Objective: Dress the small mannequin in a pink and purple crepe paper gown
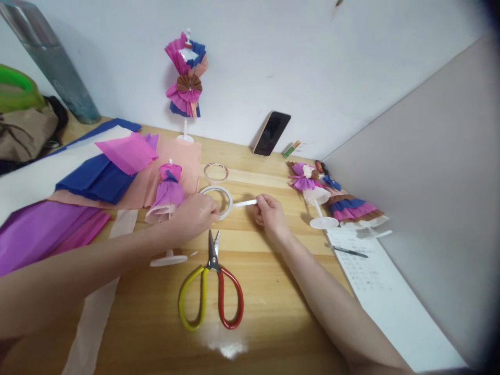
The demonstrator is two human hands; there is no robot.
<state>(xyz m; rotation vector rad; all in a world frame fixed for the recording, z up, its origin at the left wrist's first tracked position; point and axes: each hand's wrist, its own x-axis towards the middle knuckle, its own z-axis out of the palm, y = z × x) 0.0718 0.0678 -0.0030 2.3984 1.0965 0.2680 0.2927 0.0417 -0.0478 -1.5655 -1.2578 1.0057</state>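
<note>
My left hand (200,214) grips the lower left side of a roll of white tape (229,199), its fingers closed. A short white strip (245,203) runs from the roll to my right hand (269,212), which pinches its end. Behind my left hand stands a small dress form in a pink and purple paper dress (169,191), partly hidden by the hand and forearm. Scissors (213,264) with one yellow and one red handle lie below the hands, blades pointing away and slightly apart.
Crepe paper sheets (97,179) lie at the left, beside a bottle (58,67). A dressed form (189,86) and a phone (272,134) stand at the wall. Dressed forms (304,177) and a pen (349,252) on written paper (390,297) are at the right.
</note>
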